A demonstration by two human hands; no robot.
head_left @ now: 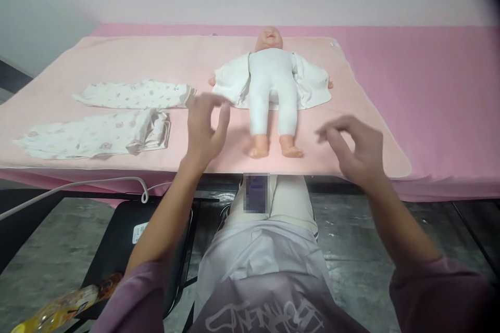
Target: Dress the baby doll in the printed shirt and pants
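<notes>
"Pink cloth [422, 88] covers the table [328, 186], and a paler blanket [156, 57] lies over much of it. See the doll [272, 70]? It's on its back on that blanket, head at the far side, bare feet [259, 146] near the close edge."

"I see it. What's that white shirt [234, 80] doing?"

"It's spread open at both sides of the body, partly beneath it, and one of the doll's little hands [330, 84] shows at each outer edge. I can't tell whether the arms run through the sleeves. The body and legs are white too."

"And the person's hands?"

"Both are raised and bare, and neither holds anything. The left hand [205, 127] is beside the doll's legs, thumb well apart from curved fingers. The right hand [357, 148] is on the other side, near the feet, fingers bent inward with a gap above the thumb. The fingertips look blurred."

"Anything else on the blanket?"

"Two printed pieces on the person's left: a folded garment [130, 94] farther back, and a thicker bundle [94, 136] nearer the edge."

"What about below?"

"There's a black chair [113, 242] with a white label [139, 232], a yellow package [58, 307] by it, and a white cord [97, 180] that loops just above. The person's sleeves [136, 294] are purple."
</notes>
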